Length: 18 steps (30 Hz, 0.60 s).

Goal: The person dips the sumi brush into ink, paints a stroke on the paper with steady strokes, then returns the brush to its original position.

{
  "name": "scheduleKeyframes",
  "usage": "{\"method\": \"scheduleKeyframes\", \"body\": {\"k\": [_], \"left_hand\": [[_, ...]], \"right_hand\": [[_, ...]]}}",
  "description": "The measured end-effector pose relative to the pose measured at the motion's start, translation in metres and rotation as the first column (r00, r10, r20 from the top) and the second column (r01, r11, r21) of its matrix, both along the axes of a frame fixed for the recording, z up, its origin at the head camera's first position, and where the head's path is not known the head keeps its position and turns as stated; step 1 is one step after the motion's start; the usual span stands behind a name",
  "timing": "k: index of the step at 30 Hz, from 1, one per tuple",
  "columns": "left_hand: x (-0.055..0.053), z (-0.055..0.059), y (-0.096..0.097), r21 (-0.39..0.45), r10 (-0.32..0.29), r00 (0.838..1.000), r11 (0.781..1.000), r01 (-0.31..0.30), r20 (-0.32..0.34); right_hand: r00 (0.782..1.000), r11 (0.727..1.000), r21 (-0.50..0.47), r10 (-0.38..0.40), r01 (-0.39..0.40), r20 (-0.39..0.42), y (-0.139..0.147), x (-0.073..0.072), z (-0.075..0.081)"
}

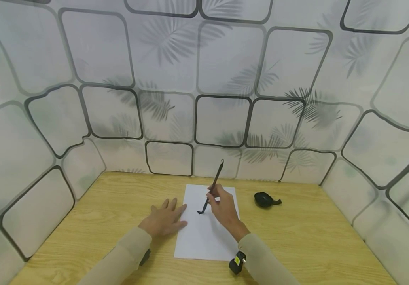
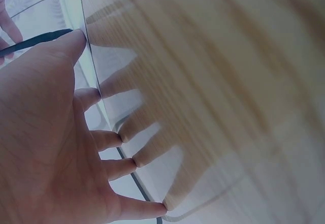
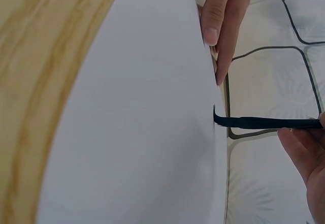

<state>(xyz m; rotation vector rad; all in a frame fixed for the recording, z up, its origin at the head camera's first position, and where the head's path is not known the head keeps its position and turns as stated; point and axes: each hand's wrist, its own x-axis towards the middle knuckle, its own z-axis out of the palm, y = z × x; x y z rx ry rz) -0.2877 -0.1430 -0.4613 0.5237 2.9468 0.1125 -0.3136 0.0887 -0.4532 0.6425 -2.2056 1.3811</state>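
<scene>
Right hand (image 1: 222, 204) pinched the slanted brush (image 1: 216, 180), its bent tip on the paper (image 1: 204, 245), apparently for control; left hand (image 1: 165, 219), fingers spread, grasping nothing, rested on the bench (image 1: 297, 237) at the paper's left edge, probably steadying it.

Looking straight ahead now at a pale back wall (image 1: 222, 120), flanked by matching side walls (image 1: 37, 213)! Spotting rounded outlines (image 1: 169, 142), some in black, some in soft grey. Catching grey, feathery leaf prints (image 1: 170, 37) fanning across that back wall. Dropping to the yellowish counter (image 1: 297, 237), showing streaky grain, meeting the back wall at its far edge.
</scene>
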Motion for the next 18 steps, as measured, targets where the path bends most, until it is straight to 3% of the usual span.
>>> {"method": "scheduleKeyframes", "body": {"k": [18], "left_hand": [[-0.0009, -0.0006, 0.0007, -0.014, 0.008, 1.0, 1.0, -0.008, 0.003]], "right_hand": [[1.0, 0.999, 0.015, -0.031, 0.031, -0.005, 0.0054, -0.0035, -0.0018]]}}
